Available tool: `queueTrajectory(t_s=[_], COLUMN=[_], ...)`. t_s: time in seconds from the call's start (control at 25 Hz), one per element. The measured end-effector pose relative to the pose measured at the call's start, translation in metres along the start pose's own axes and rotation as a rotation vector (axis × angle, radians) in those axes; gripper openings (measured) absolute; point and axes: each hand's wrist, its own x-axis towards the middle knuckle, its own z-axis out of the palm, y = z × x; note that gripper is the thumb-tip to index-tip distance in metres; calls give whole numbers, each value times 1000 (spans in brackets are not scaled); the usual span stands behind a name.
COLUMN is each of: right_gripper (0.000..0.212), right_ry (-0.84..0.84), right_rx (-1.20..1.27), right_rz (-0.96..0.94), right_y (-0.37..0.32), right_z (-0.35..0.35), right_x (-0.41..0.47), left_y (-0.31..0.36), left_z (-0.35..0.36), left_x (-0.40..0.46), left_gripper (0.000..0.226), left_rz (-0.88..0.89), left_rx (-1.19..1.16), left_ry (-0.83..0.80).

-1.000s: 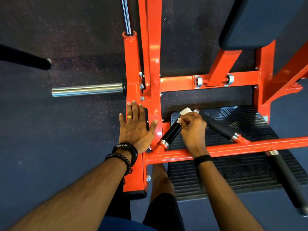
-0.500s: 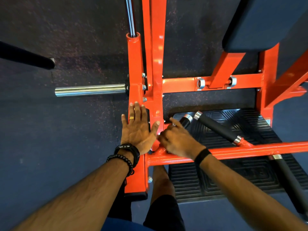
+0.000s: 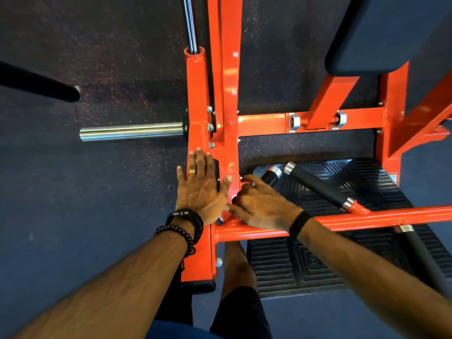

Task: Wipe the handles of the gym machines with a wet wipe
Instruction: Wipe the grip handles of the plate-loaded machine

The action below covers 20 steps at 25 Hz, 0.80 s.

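My right hand (image 3: pixel 261 206) is wrapped around the lower end of a black machine handle (image 3: pixel 270 176), near where it joins the orange crossbar (image 3: pixel 381 214). Only the handle's top with its silver cap shows past my fingers. The wet wipe is hidden under that hand. My left hand (image 3: pixel 201 185) lies flat with fingers spread on the orange upright frame (image 3: pixel 198 94), holding nothing. A second black handle (image 3: pixel 318 187) angles off to the right. A third black handle (image 3: pixel 420 255) hangs below the crossbar at far right.
A ridged black footplate (image 3: pixel 318 265) lies under the handles. A chrome weight peg (image 3: pixel 132 131) sticks out left of the frame. A dark pad (image 3: pixel 381 33) sits top right, and a black bar (image 3: pixel 36 84) enters from the left. My knee (image 3: pixel 237 267) is below the crossbar.
My right hand slid down the handle from its top end to its base, and the white wipe went out of sight beneath it. My left hand stayed flat on the frame.
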Motion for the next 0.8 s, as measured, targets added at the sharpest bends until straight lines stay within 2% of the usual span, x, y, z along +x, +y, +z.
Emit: queueTrajectory(t_s=[0.04, 0.12, 0.2, 0.28, 0.36, 0.4, 0.48, 0.56, 0.64, 0.72, 0.8], right_gripper=[72, 65, 58, 41, 15, 10, 8, 6, 12, 13, 9], right_ry=[54, 179, 287, 364, 419, 428, 481, 604, 621, 579, 536], right_rx=[9, 25, 20, 62, 199, 255, 353, 447, 564, 694, 723], right_rz=[35, 231, 353, 297, 161, 124, 182, 407, 570, 577, 440], right_y=[13, 53, 62, 30, -15, -22, -2, 33, 43, 11, -33], right_z=[3, 4, 3, 11, 15, 16, 14, 13, 13, 14, 19], right_x=[-3, -3, -6, -14, -27, -30, -25, -14, -15, -27, -41], left_y=[0, 0, -1, -1, -1, -1, -1, -1, -1, -1, -1], left_z=[1, 1, 1, 1, 0, -1, -2, -2, -2, -1, -1], left_x=[0, 1, 0, 0, 0, -1, -1, -1, -1, -1, -1], left_gripper=[77, 77, 77, 77, 77, 77, 77, 77, 77, 78, 79], left_rz=[2, 2, 3, 5, 0, 0, 5, 4, 0, -1, -1], left_rx=[-3, -10, -10, -11, -15, -16, -20, -17, -13, -17, -14], left_ry=[1, 4, 11, 7, 5, 5, 0, -7, -6, -6, -2])
